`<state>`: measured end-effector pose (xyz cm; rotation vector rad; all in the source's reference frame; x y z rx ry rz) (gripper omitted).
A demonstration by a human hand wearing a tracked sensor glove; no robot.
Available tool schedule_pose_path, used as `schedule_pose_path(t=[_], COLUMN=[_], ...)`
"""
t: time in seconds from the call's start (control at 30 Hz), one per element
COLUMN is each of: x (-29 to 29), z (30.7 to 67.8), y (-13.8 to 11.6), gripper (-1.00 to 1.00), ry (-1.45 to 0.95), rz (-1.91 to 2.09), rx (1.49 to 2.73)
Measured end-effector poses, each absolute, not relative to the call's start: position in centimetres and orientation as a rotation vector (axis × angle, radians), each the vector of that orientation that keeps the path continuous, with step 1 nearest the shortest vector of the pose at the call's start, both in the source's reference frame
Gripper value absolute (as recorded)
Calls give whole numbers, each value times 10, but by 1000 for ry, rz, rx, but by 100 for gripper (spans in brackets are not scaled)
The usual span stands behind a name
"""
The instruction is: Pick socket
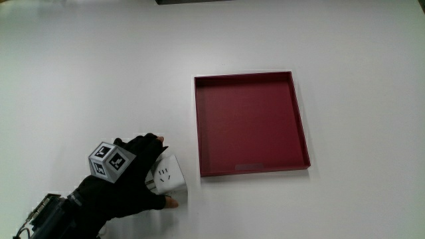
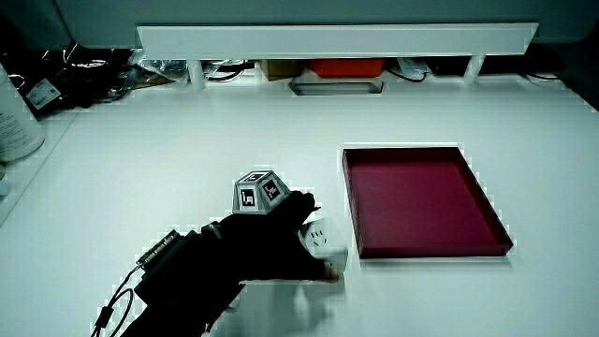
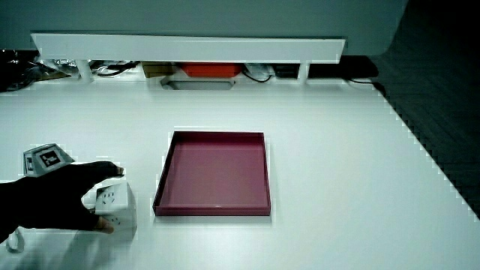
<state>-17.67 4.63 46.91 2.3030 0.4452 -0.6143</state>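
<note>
No readable words, brands or numbers here. The only signs are the black-and-white square code patterns on the faces of the small cube [image 1: 110, 161] riding on the hand [image 1: 129, 186]; they show in both side views too [image 2: 259, 193] [image 3: 45, 160]. They carry no letters. The white socket [image 1: 167, 176] beside that cube shows only pin slots, no print.

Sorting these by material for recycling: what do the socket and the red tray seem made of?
Socket: likely hard white plastic, smooth, with moulded pin slots on its face. Tray: dark red, matte, thin straight walls; plastic or coated board, cannot tell which.
</note>
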Motion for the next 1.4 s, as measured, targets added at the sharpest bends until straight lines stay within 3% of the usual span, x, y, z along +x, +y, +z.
schedule_pose_path(t=[0.3, 0.9, 1.4], x=[-174, -175, -159], z=[469, 463, 423], y=[47, 53, 28], gripper=[0, 100, 100], ry=[480, 511, 616], rz=[-638, -705, -852], rx=[2304, 2357, 2444])
